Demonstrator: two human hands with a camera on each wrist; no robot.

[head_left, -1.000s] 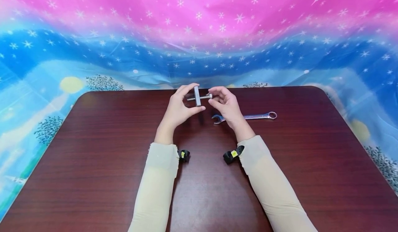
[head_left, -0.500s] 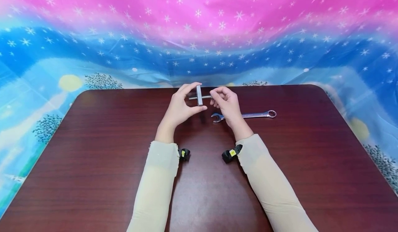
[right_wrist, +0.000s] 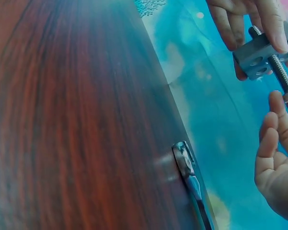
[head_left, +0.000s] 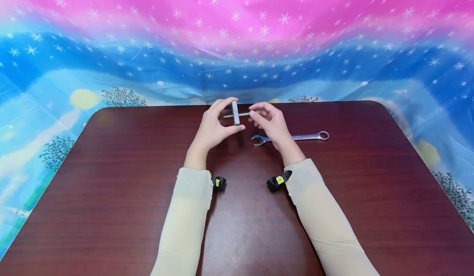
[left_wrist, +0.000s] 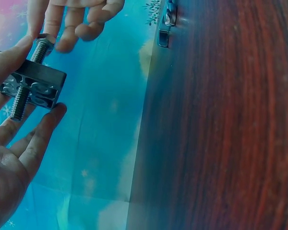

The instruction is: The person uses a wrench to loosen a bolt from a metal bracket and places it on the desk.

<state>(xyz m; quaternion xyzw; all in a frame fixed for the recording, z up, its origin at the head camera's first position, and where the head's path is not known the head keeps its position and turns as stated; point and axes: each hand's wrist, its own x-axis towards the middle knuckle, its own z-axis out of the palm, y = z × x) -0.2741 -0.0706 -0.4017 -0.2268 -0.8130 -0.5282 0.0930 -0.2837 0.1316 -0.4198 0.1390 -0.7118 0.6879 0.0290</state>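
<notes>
Fingers and thumb of my left hand (head_left: pixel 214 124) grip a small metal block (head_left: pixel 235 113) by its edges, above the far part of the table. Through the block runs a threaded bolt (left_wrist: pixel 20 103), sticking out on both sides. Several holes show in the block's face in both wrist views. On the right, my right hand (head_left: pixel 272 121) pinches the bolt's hex head between thumb and finger, its other fingers loosely bent. That head is mostly covered by fingertips in the head view, but shows in the left wrist view.
A combination wrench (head_left: pixel 309 137) lies on the dark wooden table (head_left: pixel 148 185), just below and behind my right hand. Behind the far table edge hangs a pink and blue patterned cloth (head_left: pixel 237 41). Black wrist cameras (head_left: pixel 219 183) sit at both cuffs.
My right thumb and fingers were apart around the bolt head, closed over it, then loosened slightly. The block shifted a little right and back left, staying in my left hand.
</notes>
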